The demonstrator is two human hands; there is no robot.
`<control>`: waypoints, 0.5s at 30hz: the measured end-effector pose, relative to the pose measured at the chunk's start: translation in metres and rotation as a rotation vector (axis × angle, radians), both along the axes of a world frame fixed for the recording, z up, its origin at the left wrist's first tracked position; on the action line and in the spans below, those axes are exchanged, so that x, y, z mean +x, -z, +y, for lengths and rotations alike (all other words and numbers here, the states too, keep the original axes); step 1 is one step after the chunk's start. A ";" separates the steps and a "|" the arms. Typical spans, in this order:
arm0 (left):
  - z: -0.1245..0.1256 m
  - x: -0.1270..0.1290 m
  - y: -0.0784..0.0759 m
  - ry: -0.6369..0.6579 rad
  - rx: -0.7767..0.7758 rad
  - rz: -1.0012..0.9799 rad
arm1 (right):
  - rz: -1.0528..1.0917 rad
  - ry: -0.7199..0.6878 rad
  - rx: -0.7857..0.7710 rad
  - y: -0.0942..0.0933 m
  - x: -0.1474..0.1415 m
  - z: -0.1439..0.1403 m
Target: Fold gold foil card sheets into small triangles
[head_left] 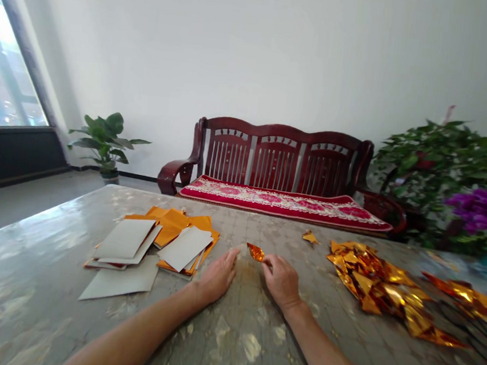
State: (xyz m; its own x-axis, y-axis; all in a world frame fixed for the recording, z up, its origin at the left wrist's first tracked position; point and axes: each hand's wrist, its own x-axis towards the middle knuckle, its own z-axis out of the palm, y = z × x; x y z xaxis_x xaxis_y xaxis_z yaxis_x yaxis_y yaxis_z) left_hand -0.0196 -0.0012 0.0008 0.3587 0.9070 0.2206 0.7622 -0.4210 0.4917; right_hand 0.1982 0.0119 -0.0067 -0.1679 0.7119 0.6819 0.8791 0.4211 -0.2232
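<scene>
The bare left arm (143,333) and right arm (328,351) reach forward and slant in. The left hand (219,275) lies low, its fingers (231,257) close together. The right hand (281,281) is pinching. The hands do not touch.

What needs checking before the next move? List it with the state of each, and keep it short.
1. Right hand has the small foil piece: ok, fingertips pinch its near end.
2. Left hand is free: ok, nothing visible in it.
3. Small foil piece is fully creased: cannot tell, too small to see.
4. Foil pile is clear of both hands: ok, it lies apart, to the right.
5. Foil all gathered together: not ok, a loose scrap lies apart from the pile.
6. Pale sheets squarely stacked: not ok, they lie at angles.
</scene>
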 end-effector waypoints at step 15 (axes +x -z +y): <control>-0.024 -0.013 -0.006 0.048 0.141 0.286 | 0.070 0.212 -0.156 -0.015 0.025 0.012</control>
State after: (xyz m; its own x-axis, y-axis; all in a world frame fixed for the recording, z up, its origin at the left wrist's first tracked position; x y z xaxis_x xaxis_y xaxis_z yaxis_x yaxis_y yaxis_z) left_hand -0.0323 -0.0250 0.0072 0.4658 0.8553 0.2269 0.8389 -0.5084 0.1944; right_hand 0.2230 0.0240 0.0083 0.0401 0.8233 0.5661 0.9240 0.1851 -0.3346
